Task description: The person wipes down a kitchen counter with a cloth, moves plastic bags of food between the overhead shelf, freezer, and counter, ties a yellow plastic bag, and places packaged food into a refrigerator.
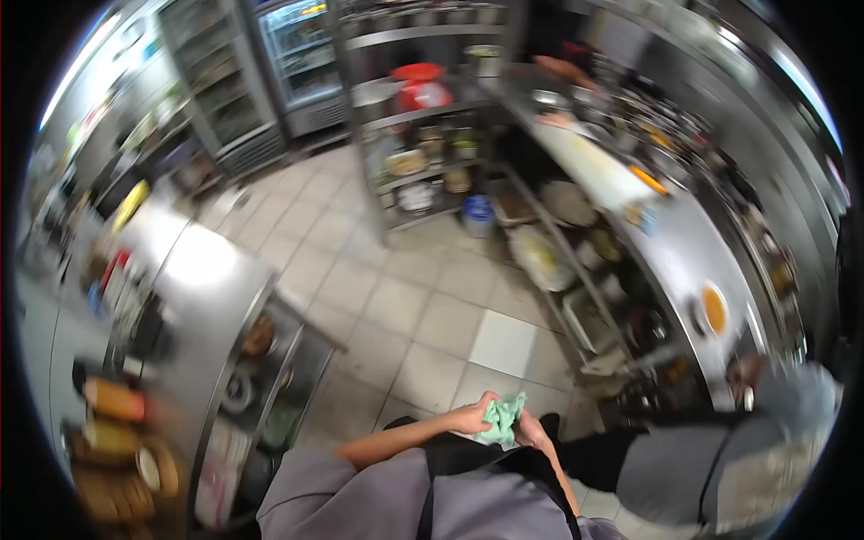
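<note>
Pale green crumpled cloth (pixel 502 418), one piece, held above a tiled floor (pixel 418 274)

The cloth is bunched in front of the wearer's body, between two bare hands. The left hand (pixel 472 417) pinches one side, its fingers curled in; the right hand (pixel 535 434) closes on the other side, its fingertips too blurred to tell apart. Near the right arm stands one person in grey and black (pixel 670 472). Beyond the hands, one bright white square tile (pixel 502 343) lies among beige ones. One long steel counter (pixel 202 270) stands at the left; on the right-hand steel worktop (pixel 688 243) sits one round bowl of orange contents (pixel 714 310). Farther off are one blue plastic container (pixel 478 216) on the floor and one glass-fronted fridge with lit shelves (pixel 304 58).
</note>
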`<action>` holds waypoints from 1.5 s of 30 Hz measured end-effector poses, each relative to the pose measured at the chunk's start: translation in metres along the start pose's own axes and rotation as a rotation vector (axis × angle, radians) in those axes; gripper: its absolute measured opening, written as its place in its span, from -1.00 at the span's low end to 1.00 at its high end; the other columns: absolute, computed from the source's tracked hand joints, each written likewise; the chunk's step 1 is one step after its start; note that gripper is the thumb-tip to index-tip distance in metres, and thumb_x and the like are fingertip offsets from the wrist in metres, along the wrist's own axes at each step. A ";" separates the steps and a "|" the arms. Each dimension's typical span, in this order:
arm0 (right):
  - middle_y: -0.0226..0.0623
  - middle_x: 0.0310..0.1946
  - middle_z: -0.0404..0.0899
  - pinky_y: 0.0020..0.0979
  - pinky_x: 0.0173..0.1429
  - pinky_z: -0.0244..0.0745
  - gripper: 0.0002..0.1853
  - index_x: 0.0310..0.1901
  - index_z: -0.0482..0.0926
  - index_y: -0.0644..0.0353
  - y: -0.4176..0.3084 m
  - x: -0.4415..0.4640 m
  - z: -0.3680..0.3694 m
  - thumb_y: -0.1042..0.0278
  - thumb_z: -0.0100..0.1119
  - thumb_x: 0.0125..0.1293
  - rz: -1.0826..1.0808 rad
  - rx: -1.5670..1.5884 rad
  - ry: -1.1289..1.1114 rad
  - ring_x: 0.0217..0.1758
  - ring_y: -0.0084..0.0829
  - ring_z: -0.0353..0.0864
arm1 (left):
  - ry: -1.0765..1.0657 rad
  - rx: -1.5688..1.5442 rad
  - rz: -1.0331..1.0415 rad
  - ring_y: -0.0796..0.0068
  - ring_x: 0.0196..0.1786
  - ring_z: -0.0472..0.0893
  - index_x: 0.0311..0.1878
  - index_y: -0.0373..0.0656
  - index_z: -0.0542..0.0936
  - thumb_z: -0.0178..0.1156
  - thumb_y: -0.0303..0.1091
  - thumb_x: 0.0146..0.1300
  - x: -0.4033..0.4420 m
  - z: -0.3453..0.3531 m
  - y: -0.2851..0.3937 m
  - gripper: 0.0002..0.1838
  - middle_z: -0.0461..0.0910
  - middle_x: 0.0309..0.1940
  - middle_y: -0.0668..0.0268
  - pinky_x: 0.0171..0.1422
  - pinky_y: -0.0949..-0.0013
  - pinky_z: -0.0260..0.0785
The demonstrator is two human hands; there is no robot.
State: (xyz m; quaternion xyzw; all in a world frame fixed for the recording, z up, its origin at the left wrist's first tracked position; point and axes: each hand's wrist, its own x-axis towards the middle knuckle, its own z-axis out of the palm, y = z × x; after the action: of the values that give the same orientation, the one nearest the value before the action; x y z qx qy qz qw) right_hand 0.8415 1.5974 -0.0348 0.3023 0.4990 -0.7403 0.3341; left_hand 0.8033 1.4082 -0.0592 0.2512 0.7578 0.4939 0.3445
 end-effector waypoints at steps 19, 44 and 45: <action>-0.44 -0.40 0.49 -0.59 -0.28 0.33 -0.86 -0.21 0.42 0.27 -0.272 0.231 0.403 0.53 0.08 0.18 -0.384 -1.019 -1.110 -0.37 -0.69 0.41 | 2.052 -0.433 -0.206 0.71 -0.35 0.41 -0.24 -0.22 0.42 0.06 -0.36 0.24 -0.159 -0.271 -0.023 -0.87 0.43 -0.45 0.40 -0.23 0.57 0.28; -0.18 -0.23 0.58 -0.49 0.01 0.38 -0.65 0.05 0.39 0.35 -0.247 0.321 0.713 0.35 0.00 0.29 -0.240 -1.783 -1.392 -0.10 -0.46 0.52 | 1.849 -0.272 -1.921 0.11 0.43 -0.18 0.37 -0.19 -0.08 -0.27 0.25 0.16 -0.516 -0.459 -0.190 -0.14 -0.21 0.40 0.11 0.40 -0.03 -0.39; -0.17 -0.23 0.58 -0.48 0.01 0.38 -0.65 0.04 0.40 0.35 -0.246 0.320 0.719 0.35 0.01 0.29 -0.237 -1.823 -1.388 -0.10 -0.46 0.52 | 1.840 -0.302 -1.960 0.12 0.44 -0.21 0.37 -0.17 -0.08 -0.28 0.27 0.16 -0.520 -0.451 -0.188 -0.14 -0.22 0.40 0.13 0.40 -0.06 -0.42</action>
State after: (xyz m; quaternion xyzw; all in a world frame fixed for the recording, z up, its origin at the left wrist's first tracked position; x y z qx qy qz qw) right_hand 0.3737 0.9274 0.0771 -0.5729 0.5826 -0.1384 0.5596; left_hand 0.7791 0.7009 0.0338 -0.8473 0.5164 0.1126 -0.0519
